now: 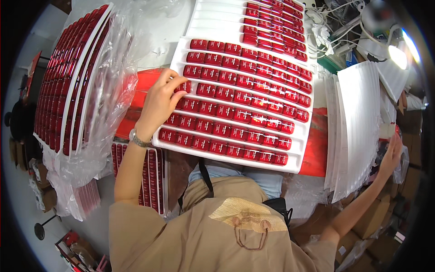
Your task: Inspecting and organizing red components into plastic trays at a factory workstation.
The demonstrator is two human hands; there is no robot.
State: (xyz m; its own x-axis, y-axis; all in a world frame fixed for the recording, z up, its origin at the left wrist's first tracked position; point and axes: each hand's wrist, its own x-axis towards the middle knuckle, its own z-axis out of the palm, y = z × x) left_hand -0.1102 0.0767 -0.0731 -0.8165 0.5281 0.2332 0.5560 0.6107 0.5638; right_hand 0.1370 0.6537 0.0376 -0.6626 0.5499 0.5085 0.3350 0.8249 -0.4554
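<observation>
My left hand is closed in a pinch on a small glossy red case at the left end of a row. That case rests in a white tray lined with several rows of matching red cases. Out at the far right, my right hand has its fingers stretched upward, beside a small pale thing too blurred to name. I see nothing clearly gripped in it.
Behind the tray lies another white tray, partly filled with red cases. At left, upright trays of red cases stand in clear plastic wrap. Upright white sheets stand on the right, near a lit lamp and cables.
</observation>
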